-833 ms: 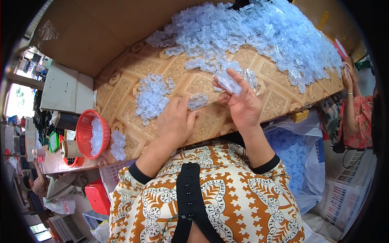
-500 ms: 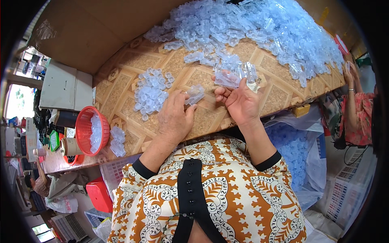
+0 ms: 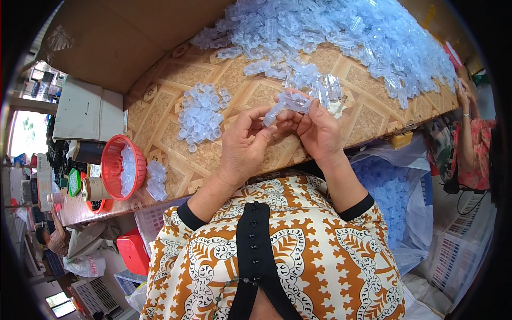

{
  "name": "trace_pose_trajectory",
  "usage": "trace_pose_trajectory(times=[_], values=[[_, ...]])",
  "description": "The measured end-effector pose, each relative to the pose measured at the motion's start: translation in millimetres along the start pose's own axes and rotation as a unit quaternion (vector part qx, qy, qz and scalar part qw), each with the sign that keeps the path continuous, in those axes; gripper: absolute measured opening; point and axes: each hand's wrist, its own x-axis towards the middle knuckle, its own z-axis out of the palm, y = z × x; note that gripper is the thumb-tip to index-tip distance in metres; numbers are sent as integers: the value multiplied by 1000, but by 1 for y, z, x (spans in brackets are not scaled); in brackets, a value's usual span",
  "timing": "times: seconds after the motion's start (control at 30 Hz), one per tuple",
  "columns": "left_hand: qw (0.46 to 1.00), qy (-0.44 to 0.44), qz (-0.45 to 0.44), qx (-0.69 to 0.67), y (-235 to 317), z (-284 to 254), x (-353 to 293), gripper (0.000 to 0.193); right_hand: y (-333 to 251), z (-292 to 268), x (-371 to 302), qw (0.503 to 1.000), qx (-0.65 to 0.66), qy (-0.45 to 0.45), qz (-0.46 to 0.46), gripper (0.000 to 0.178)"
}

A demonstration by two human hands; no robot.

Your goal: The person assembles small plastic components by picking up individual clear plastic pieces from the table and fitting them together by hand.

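In front of my body my two hands are close together above the table. My left hand (image 3: pixel 246 143) pinches a clear plastic piece (image 3: pixel 273 114) between thumb and fingers. My right hand (image 3: pixel 322 132) is closed on another clear tube-shaped plastic piece (image 3: pixel 294 101), with its thumb on top. The two pieces meet or overlap; whether they are joined I cannot tell. Just beyond my right hand lie several loose clear pieces (image 3: pixel 330 88). Left of my left hand is a small pile of round translucent caps (image 3: pixel 200 122).
A large heap of clear plastic pieces (image 3: pixel 346 45) covers the table's far side. At the left edge stands a red basket (image 3: pixel 140 165), with clear pieces (image 3: pixel 156 181) beside it. Below the right edge is a lined crate of bluish pieces (image 3: pixel 381 197). Another person's arm (image 3: pixel 466 128) shows at far right.
My left hand has moved right with its piece, up to my right hand. My right hand has turned and closed around its piece, and the hands now meet.
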Motion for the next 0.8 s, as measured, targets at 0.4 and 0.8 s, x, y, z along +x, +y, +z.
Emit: trace_pose_trajectory(times=[0.4, 0.8], values=[[986, -79, 74, 128, 11, 2, -3, 35, -5, 8, -5, 999, -40, -16, 3, 61], [944, -87, 143, 284, -3, 4, -2, 64, -5, 11, -5, 998, -50, -26, 26, 59]])
